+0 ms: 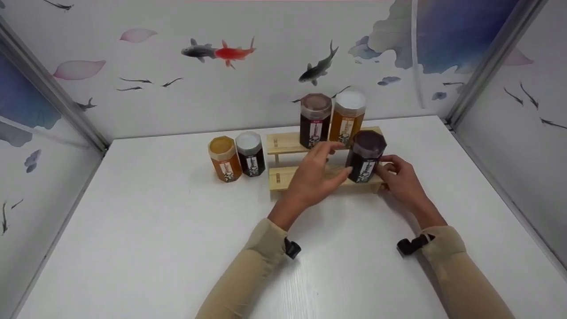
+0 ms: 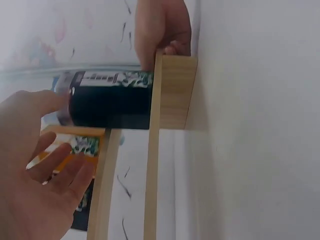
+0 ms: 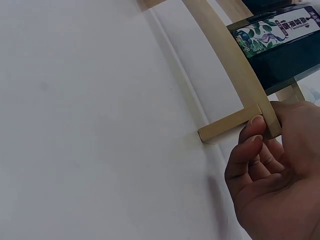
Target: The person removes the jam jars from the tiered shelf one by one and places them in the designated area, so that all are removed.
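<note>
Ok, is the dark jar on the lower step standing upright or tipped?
Upright. The dark jar stands on the lower step with its lid on top and its label vertical.

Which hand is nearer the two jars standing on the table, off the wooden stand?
Left. The left hand hovers over the stand's lower step, just right of the table jars; the right hand grips the stand's far right end, beyond the dark jar.
</note>
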{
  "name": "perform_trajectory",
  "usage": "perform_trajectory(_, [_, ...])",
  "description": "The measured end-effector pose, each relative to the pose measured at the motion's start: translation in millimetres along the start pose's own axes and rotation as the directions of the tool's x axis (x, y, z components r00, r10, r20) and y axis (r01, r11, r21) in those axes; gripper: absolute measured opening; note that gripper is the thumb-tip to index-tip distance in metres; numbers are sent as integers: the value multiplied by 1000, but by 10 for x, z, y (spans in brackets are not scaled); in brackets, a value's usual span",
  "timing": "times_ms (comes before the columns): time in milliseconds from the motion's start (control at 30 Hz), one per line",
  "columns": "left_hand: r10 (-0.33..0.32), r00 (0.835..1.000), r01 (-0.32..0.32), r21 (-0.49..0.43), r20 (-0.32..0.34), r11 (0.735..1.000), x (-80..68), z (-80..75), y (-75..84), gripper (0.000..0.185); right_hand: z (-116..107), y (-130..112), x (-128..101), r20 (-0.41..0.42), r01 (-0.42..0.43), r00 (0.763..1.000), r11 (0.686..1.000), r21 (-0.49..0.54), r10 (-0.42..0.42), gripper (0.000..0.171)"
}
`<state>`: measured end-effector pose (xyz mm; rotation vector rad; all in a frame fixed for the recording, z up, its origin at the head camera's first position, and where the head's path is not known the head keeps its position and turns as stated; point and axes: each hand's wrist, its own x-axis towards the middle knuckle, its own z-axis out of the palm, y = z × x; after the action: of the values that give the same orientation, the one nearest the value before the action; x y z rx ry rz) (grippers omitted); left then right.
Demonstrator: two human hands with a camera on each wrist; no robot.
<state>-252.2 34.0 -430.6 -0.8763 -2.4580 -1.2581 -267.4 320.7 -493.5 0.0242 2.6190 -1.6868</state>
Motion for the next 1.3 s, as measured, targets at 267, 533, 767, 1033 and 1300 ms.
perform_trajectory(267, [-76, 990, 77, -4, -122, 997, 172, 507, 151, 79, -10, 21, 10, -1, 20, 1000, 1000, 12, -20, 53])
perform_trajectory(533, [-166, 943, 172, -4, -289, 985, 235, 807, 241, 88, -10, 4, 5, 3, 13, 1000, 1000, -1, -13, 46])
perform_trajectory(767, [-110, 942, 117, 3, -316, 993, 202, 777, 246, 85, -16, 2, -17, 7, 23, 1000, 1000, -2, -23, 39])
perform_trajectory(1033, [23, 963, -6, 61, -268, 998, 113, 498, 284, 83, -2, 3, -13, -1, 38, 999, 999, 26, -38, 33])
perform_trajectory(1300, [52, 950, -46, 28, -308, 999, 15, 23, 154, 81, 29, 10, -2, -7, 22, 1000, 1000, -16, -22, 60])
